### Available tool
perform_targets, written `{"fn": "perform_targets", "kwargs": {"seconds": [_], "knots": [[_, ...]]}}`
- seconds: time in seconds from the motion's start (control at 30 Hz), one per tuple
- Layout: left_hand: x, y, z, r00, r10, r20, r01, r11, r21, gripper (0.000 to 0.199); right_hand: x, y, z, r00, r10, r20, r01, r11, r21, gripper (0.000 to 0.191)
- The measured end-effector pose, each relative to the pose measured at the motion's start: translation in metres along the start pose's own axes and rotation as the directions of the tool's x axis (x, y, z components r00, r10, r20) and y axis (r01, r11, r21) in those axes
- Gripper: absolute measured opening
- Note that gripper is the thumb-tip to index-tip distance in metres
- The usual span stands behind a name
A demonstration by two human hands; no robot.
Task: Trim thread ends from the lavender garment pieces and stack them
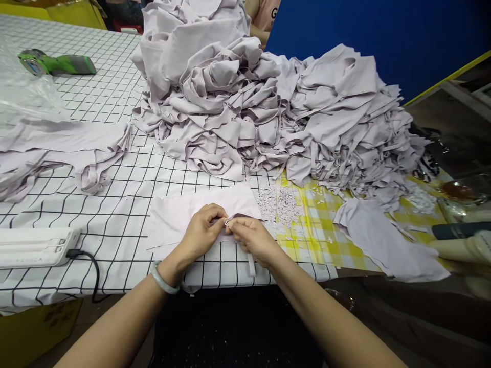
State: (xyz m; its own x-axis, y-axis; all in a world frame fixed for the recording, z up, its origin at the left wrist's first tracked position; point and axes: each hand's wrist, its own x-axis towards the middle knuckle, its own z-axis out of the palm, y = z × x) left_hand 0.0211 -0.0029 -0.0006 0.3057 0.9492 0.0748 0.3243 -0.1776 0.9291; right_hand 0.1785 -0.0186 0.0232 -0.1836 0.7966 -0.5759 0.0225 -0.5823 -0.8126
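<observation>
Over cloth (172,212), left hand (202,230) and right hand (253,239) both pinch buckle (227,222); strap (251,266) runs lengthwise toward six o'clock, nearer right hand.

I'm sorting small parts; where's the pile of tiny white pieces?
In the head view, the pile lies right of centre, beyond the right hand, where the grid cloth meets the yellow-checked cloth.

power bank (32,249) partly beyond left edge

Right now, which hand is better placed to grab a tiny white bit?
Probably the right hand: the white bits lie beyond it, on its side. The left hand is farther off. Both pinch a small clip.
</observation>
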Motion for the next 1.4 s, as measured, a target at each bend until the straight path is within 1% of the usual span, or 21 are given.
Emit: {"fn": "perform_targets", "kwargs": {"seconds": [0.17, 0.23, 0.47, 0.57, 0.63, 0.7, 0.73, 0.8, 0.87, 0.97, 1.03, 1.07, 1.13, 1.2, 1.23, 1.27, 1.3, 1.33, 1.37, 1.4], "knots": [[-0.001, -0.003, 0.001, 0.999, 0.038, 0.009, -0.038, 0.998, 0.048, 0.016, -0.002, -0.006, -0.001, 0.998, 0.068, 0.001, -0.068, 0.997, -0.022, 0.020], [-0.001, -0.003, 0.002, 0.999, 0.042, 0.004, -0.042, 0.998, 0.056, 0.016, -0.002, -0.005, -0.002, 0.996, 0.094, 0.004, -0.094, 0.996, -0.006, 0.021], [-0.002, -0.003, 0.002, 0.999, 0.041, -0.005, -0.040, 0.996, 0.077, 0.014, 0.004, -0.004, -0.006, 0.993, 0.112, -0.042, -0.107, 0.990, 0.090, 0.019], [-0.001, 0.001, -0.001, 0.998, 0.057, 0.034, -0.060, 0.991, 0.121, 0.016, 0.003, -0.004, -0.009, 0.993, 0.107, -0.047, -0.103, 0.991, 0.086, 0.019], [0.004, 0.005, -0.002, 0.994, 0.085, 0.072, -0.097, 0.978, 0.185, 0.017, -0.006, -0.005, -0.013, 0.996, 0.087, -0.027, -0.086, 0.996, 0.036, 0.026], [0.012, 0.007, -0.001, 0.986, 0.128, 0.105, -0.153, 0.944, 0.291, 0.021, -0.024, -0.004, -0.019, 0.998, 0.060, -0.009, -0.061, 0.997, -0.038, 0.035], [0.017, 0.007, 0.000, 0.980, 0.150, 0.129, -0.186, 0.918, 0.350, 0.023, -0.035, -0.002, -0.022, 0.999, 0.043, -0.018, -0.044, 0.996, -0.082, 0.040], [0.025, 0.003, 0.005, 0.967, 0.162, 0.198, -0.236, 0.862, 0.448, 0.028, -0.062, 0.005, -0.029, 0.997, -0.002, -0.078, -0.012, 0.983, -0.184, 0.048], [0.029, -0.004, 0.010, 0.954, 0.139, 0.267, -0.262, 0.822, 0.506, 0.038, -0.089, 0.017, -0.033, 0.986, -0.051, -0.158, 0.004, 0.958, -0.287, 0.050], [0.029, -0.014, 0.015, 0.944, 0.106, 0.313, -0.272, 0.785, 0.557, 0.052, -0.118, 0.046, -0.032, 0.952, -0.133, -0.276, 0.028, 0.935, -0.354, 0.046], [0.028, -0.018, 0.016, 0.938, 0.097, 0.333, -0.283, 0.768, 0.574, 0.054, -0.126, 0.066, -0.028, 0.922, -0.181, -0.342, 0.051, 0.933, -0.357, 0.040], [0.028, -0.019, 0.017, 0.936, 0.088, 0.341, -0.284, 0.762, 0.582, 0.055, -0.126, 0.074, -0.026, 0.912, -0.197, -0.360, 0.059, 0.931, -0.360, 0.037], [0.031, -0.019, 0.018, 0.933, 0.063, 0.355, -0.278, 0.751, 0.599, 0.056, -0.125, 0.089, -0.024, 0.905, -0.217, -0.365, 0.071, 0.924, -0.376, 0.031], [0.036, -0.016, 0.017, 0.925, 0.035, 0.377, -0.274, 0.749, 0.603, 0.058, -0.126, 0.100, -0.024, 0.888, -0.284, -0.361, 0.118, 0.900, -0.419, 0.030], [0.038, -0.014, 0.015, 0.918, 0.025, 0.397, -0.275, 0.761, 0.587, 0.058, -0.128, 0.104, -0.025, 0.859, -0.356, -0.367, 0.164, 0.872, -0.462, 0.031], [0.039, -0.012, 0.011, 0.912, 0.025, 0.409, -0.271, 0.786, 0.556, 0.056, -0.132, 0.107, -0.025, 0.810, -0.452, -0.375, 0.221, 0.826, -0.519, 0.031], [0.039, -0.010, 0.004, 0.916, 0.042, 0.398, -0.260, 0.819, 0.512, 0.053, -0.136, 0.109, -0.025, 0.744, -0.554, -0.373, 0.277, 0.765, -0.582, 0.031], [0.036, -0.008, -0.005, 0.931, 0.078, 0.356, -0.247, 0.854, 0.459, 0.049, -0.140, 0.110, -0.025, 0.681, -0.644, -0.348, 0.331, 0.695, -0.638, 0.031], [0.029, -0.005, -0.015, 0.952, 0.129, 0.276, -0.237, 0.883, 0.405, 0.043, -0.142, 0.111, -0.024, 0.651, -0.703, -0.286, 0.387, 0.631, -0.672, 0.029], [0.019, -0.002, -0.027, 0.969, 0.183, 0.167, -0.233, 0.902, 0.362, 0.037, -0.143, 0.112, -0.022, 0.671, -0.717, -0.189, 0.443, 0.591, -0.674, 0.025]]}}
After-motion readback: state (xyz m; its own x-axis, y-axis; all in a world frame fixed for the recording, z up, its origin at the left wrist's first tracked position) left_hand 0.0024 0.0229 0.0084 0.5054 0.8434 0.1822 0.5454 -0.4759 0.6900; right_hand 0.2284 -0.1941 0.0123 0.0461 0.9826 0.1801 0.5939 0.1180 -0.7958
